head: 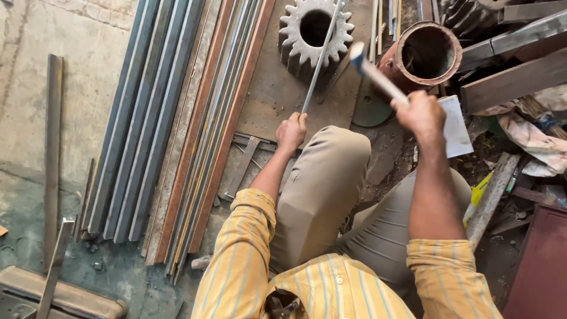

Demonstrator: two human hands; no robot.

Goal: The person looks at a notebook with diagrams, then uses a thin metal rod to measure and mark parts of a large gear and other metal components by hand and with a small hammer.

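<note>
Long steel bars and flat strips (171, 118) lie in a bundle across the concrete floor (88, 71), running from lower left up to the top edge, grey and rust-brown mixed. A rusty flat plate (277, 94) sits right of them. On the plate stands a big toothed gear wheel (315, 35) with a round bore, on its flat face. Just right of it, a rusty open pipe section (426, 53), mouth up toward the camera. Dark beams and scrap timber (514, 77) fill the upper right; crumpled paper and rags (537, 142) below them. A dark red panel (540, 266) at lower right corner.

The person squats, khaki trousers (325, 189), yellow striped shirt sleeves (248, 254).

The left hand (291, 132) is closed tight around the near end of a thin steel rod (320, 59). The rod runs up and slightly right from the fist, crossing over the gear wheel's bore and past the top edge. Hand sits just above the left knee, over the plate's near edge.

The right hand (420, 112) is fisted around a hammer handle (378, 80), raised, blurred. The hammer head (357, 53) is up between gear wheel and pipe section, just right of the rod, not touching it as far as the blur shows. A white flat piece (456, 127) lies behind the right wrist.

A single loose bar (53, 159) lies apart at far left.
</note>
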